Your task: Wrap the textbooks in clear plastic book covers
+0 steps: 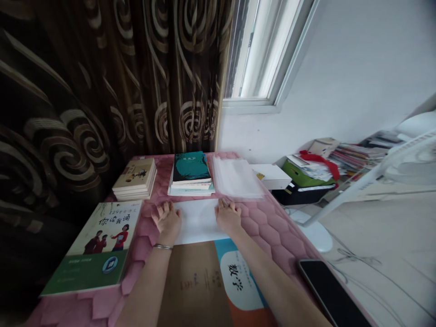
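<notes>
A blank white sheet (197,220) lies between my two hands, at the far edge of a textbook (194,281) with a brown, blue and orange cover. My left hand (167,222) is at the sheet's left edge, its fingers bent around the far left corner. At the far right corner, my right hand (227,218) has its fingers pinched together on the sheet. The textbook lies turned sideways below my forearms. Whether the sheet is joined to the book, I cannot tell.
A pink quilted cloth (269,231) covers the table. Around the hands are a green-and-white book (98,245), a small book stack (134,179), a teal-topped stack (191,170), translucent plastic covers (236,179), a white box (272,176) and a phone (330,290). A white fan (361,186) stands right.
</notes>
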Available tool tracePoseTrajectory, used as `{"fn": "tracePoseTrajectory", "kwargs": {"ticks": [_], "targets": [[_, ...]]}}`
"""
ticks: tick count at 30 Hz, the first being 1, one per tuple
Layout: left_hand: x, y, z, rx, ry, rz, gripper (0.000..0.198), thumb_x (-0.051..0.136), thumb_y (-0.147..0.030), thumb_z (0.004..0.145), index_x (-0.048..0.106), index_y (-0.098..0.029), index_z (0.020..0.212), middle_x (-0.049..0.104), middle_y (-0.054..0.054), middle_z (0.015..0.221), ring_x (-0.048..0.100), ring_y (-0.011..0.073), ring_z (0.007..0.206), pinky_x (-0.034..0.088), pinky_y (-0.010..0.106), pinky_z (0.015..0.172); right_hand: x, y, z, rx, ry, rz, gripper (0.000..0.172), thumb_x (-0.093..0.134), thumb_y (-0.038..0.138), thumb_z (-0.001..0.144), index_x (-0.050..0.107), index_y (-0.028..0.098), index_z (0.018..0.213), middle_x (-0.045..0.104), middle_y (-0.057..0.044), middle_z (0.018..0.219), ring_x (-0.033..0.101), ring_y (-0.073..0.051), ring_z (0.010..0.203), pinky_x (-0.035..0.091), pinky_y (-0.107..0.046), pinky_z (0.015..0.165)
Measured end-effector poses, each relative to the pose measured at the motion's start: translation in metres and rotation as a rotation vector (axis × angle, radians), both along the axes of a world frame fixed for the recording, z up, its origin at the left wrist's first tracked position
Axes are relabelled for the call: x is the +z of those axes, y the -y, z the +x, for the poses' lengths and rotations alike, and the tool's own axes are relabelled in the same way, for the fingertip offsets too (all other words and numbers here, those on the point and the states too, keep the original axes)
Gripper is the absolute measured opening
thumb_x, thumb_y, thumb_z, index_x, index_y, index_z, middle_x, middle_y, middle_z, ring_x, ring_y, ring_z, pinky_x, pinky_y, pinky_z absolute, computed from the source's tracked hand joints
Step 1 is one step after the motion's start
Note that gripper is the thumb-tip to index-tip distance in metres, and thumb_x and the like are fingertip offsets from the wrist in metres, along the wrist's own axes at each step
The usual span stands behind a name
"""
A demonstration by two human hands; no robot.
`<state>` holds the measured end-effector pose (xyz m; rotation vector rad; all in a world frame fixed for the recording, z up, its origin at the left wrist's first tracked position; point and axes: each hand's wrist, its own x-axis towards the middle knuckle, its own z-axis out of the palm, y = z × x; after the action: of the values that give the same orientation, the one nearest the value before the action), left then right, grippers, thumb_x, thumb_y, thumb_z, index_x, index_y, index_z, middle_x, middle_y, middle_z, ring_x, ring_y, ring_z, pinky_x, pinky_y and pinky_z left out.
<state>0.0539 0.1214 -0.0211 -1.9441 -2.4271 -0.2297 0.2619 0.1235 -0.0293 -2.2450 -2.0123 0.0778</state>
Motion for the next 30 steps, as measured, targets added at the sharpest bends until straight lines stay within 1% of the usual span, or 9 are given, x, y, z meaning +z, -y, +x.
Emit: {"fn": "tracePoseTrajectory", "kwargs": {"ticks": [5,10,12,15,19,21,24,27,30], "targets": [[0.005,0.006,-0.003,0.021,0.034,0.041,0.05,0.031,-0.037,0.094,0.048,-0.018,0.138,0.045,0.012,0.146,0.033,0.0371,0.133,0.028,0.062,0.104,0.002,-0.001,-0.002,-0.025,0.013,-0.015,0.055,0.025,0.03,0.097,0.038,0.009,0.145,0.045,-0.017,0.146,0.04,-0.034,0.122,0.031,-0.049,0.091],[0.007,0.005,-0.006,0.083,0.039,-0.036,0.055,0.031,-0.041,0.094,0.046,-0.016,0.14,0.041,0.013,0.149,0.034,0.0373,0.134,0.028,0.063,0.105,0.007,0.001,-0.003,-0.038,0.004,-0.035,0.053,0.026,0.03,0.096,0.039,0.013,0.145,0.042,-0.016,0.148,0.037,-0.035,0.126,0.029,-0.051,0.094],[0.008,0.008,-0.009,0.056,0.003,-0.04,0.054,0.031,-0.039,0.094,0.047,-0.016,0.14,0.039,0.013,0.151,0.032,0.0371,0.136,0.026,0.065,0.106,0.008,0.003,-0.004,-0.03,0.007,-0.037,0.053,0.026,0.03,0.096,0.04,0.014,0.144,0.041,-0.015,0.149,0.038,-0.035,0.125,0.029,-0.051,0.094],[0.009,0.024,-0.011,-0.086,-0.088,-0.027,0.048,0.033,-0.025,0.093,0.052,-0.014,0.136,0.036,0.013,0.153,0.029,0.0352,0.139,0.018,0.066,0.11,0.008,0.004,-0.005,-0.026,0.025,-0.033,0.052,0.026,0.029,0.096,0.042,0.013,0.143,0.041,-0.014,0.149,0.038,-0.035,0.125,0.03,-0.05,0.093],[0.009,0.06,-0.011,-0.253,-0.093,-0.038,0.051,0.029,-0.011,0.091,0.053,-0.021,0.135,0.044,0.009,0.148,0.055,0.0274,0.12,0.016,0.058,0.115,0.006,0.004,-0.007,-0.028,0.052,-0.038,0.051,0.027,0.029,0.096,0.044,0.011,0.141,0.042,-0.013,0.148,0.039,-0.035,0.124,0.032,-0.049,0.092],[0.007,0.079,-0.01,-0.24,-0.059,-0.047,0.048,0.029,-0.015,0.093,0.053,-0.022,0.135,0.048,0.01,0.144,0.061,0.0268,0.111,0.019,0.059,0.114,0.005,0.004,-0.006,-0.02,0.067,-0.035,0.051,0.028,0.03,0.096,0.044,0.011,0.141,0.042,-0.013,0.149,0.039,-0.035,0.125,0.032,-0.05,0.093],[0.005,0.098,-0.007,-0.2,-0.042,-0.051,0.046,0.032,-0.02,0.095,0.052,-0.018,0.136,0.048,0.014,0.144,0.058,0.0287,0.118,0.02,0.061,0.112,0.008,0.003,-0.006,0.001,0.072,-0.021,0.05,0.028,0.028,0.096,0.046,0.01,0.139,0.043,-0.016,0.147,0.039,-0.036,0.125,0.03,-0.053,0.095],[0.003,0.105,-0.003,-0.171,-0.061,-0.047,0.047,0.032,-0.019,0.094,0.051,-0.017,0.137,0.044,0.015,0.146,0.051,0.0284,0.126,0.016,0.059,0.114,0.016,0.002,-0.01,0.024,0.041,-0.026,0.048,0.03,0.018,0.093,0.051,0.004,0.133,0.049,-0.025,0.138,0.039,-0.038,0.126,0.028,-0.058,0.096],[0.002,0.105,0.0,-0.152,-0.056,-0.047,0.048,0.032,-0.019,0.093,0.051,-0.016,0.137,0.044,0.015,0.147,0.053,0.0289,0.125,0.013,0.058,0.116,0.023,0.007,-0.027,0.084,-0.022,-0.044,0.049,0.034,0.01,0.088,0.051,0.002,0.133,0.054,-0.03,0.128,0.036,-0.04,0.129,0.025,-0.06,0.097]]}}
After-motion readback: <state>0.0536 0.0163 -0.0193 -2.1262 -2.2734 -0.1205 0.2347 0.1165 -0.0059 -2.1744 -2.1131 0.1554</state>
